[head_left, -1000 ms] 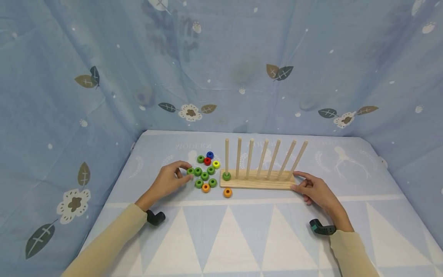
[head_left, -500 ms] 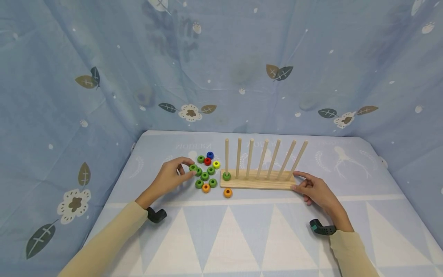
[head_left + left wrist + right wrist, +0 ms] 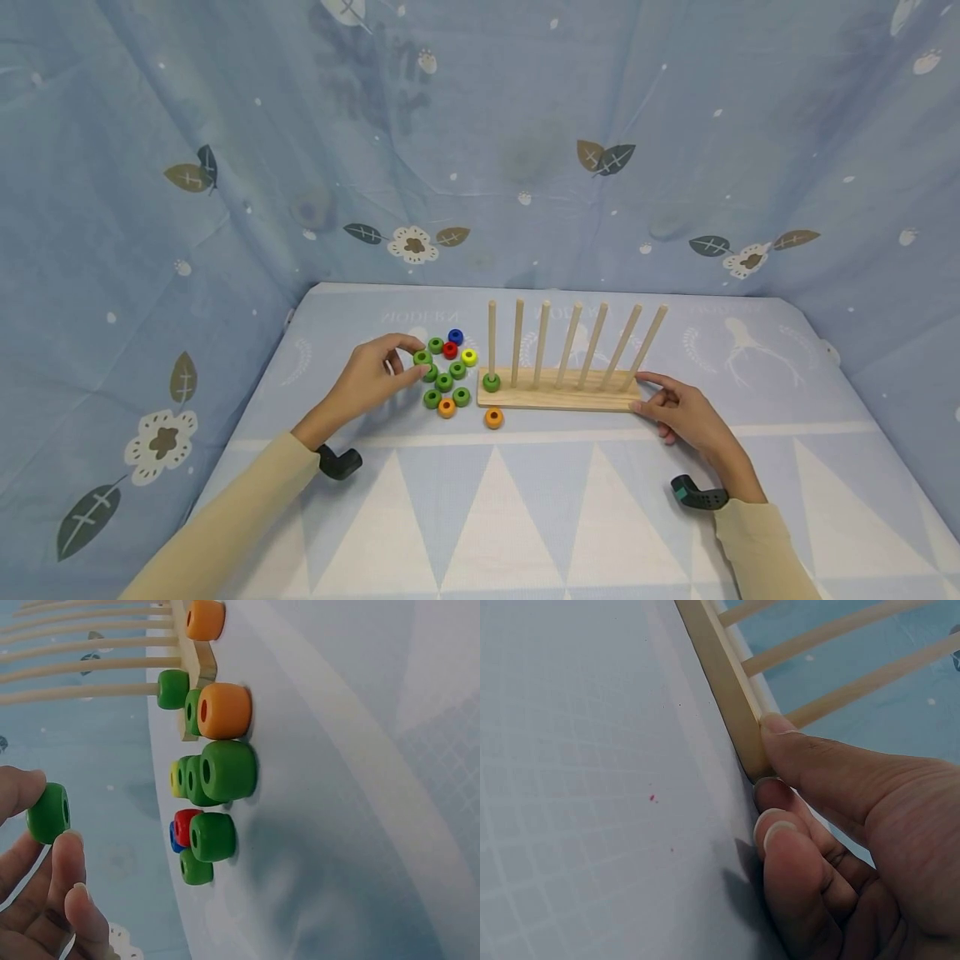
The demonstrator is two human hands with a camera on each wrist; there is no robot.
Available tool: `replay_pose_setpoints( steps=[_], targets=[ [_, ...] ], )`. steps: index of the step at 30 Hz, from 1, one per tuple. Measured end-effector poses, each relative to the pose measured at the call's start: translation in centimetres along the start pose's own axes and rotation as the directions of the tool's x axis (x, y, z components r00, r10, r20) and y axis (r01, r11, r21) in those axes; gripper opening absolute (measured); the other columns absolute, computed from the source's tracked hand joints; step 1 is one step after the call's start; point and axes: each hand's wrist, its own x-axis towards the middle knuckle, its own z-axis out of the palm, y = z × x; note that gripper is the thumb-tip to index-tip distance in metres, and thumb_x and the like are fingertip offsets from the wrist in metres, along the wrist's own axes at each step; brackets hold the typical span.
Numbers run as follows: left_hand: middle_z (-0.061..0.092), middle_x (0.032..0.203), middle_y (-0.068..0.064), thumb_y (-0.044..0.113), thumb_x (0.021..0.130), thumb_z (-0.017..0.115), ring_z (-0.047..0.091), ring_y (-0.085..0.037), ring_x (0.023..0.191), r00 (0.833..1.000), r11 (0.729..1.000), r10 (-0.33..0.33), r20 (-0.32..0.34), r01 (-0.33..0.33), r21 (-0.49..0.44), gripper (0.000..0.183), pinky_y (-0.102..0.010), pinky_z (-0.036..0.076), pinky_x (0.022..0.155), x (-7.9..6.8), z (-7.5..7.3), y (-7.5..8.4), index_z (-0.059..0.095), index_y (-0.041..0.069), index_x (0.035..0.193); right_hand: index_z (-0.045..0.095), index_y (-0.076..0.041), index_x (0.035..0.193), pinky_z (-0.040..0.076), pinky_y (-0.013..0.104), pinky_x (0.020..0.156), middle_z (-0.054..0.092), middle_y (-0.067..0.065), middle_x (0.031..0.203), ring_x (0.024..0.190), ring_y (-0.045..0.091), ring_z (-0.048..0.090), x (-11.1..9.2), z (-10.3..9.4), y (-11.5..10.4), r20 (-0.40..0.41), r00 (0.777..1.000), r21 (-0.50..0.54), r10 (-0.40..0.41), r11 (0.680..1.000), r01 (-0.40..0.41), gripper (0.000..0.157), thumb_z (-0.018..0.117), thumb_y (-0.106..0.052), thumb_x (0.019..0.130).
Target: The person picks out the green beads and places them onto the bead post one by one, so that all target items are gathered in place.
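My left hand [image 3: 367,379] pinches a green bead [image 3: 46,816] between thumb and fingers. In the left wrist view that bead is raised off the table, apart from the others. A wooden peg rack [image 3: 558,400] has a row of several upright pegs on its long base. One green bead sits at the foot of its leftmost peg; the other pegs are bare. My right hand [image 3: 688,414] holds the rack's right end, thumb and fingertips against the base. Several loose green beads [image 3: 444,382] lie between my left hand and the rack.
Among the loose beads are a blue bead [image 3: 455,336], a red bead [image 3: 450,350], a yellow bead [image 3: 468,357] and an orange bead [image 3: 447,408]. Another orange bead [image 3: 493,417] lies in front of the rack. A patterned cloth curtain [image 3: 480,167] stands behind the table.
My left hand has moved right and slightly away from me, and the green bead in it has come up beside the loose ones. The right hand and the rack have stayed in place.
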Motion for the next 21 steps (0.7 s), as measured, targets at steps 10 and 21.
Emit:
replay_pose_setpoints(
  steps=[10, 21],
  targets=[
    [0.069, 0.098, 0.003, 0.027, 0.090, 0.083, 0.057, -0.015, 0.067, 0.999, 0.999, 0.047, -0.012, -0.047, -0.004, 0.032, -0.031, 0.045, 0.051, 0.2, -0.3, 0.7, 0.072, 0.016, 0.118, 0.046, -0.007, 0.154, 0.052, 0.032, 0.050, 0.062, 0.014, 0.084, 0.054, 0.014, 0.052, 0.0, 0.0, 0.1, -0.005, 1.000, -0.003, -0.005, 1.000, 0.005, 0.071, 0.078, -0.030, 0.094],
    [0.069, 0.103, 0.005, 0.028, 0.091, 0.082, 0.057, -0.015, 0.069, 0.995, 0.994, 0.096, -0.024, -0.097, -0.043, 0.034, -0.032, 0.047, 0.056, 0.3, -0.5, 1.9, 0.072, 0.015, 0.120, 0.046, -0.006, 0.153, 0.052, 0.033, 0.050, 0.062, 0.013, 0.083, 0.054, 0.014, 0.052, 0.1, 0.1, 0.2, -0.011, 1.000, 0.008, -0.004, 1.000, 0.004, 0.071, 0.078, -0.030, 0.094]
  ],
)
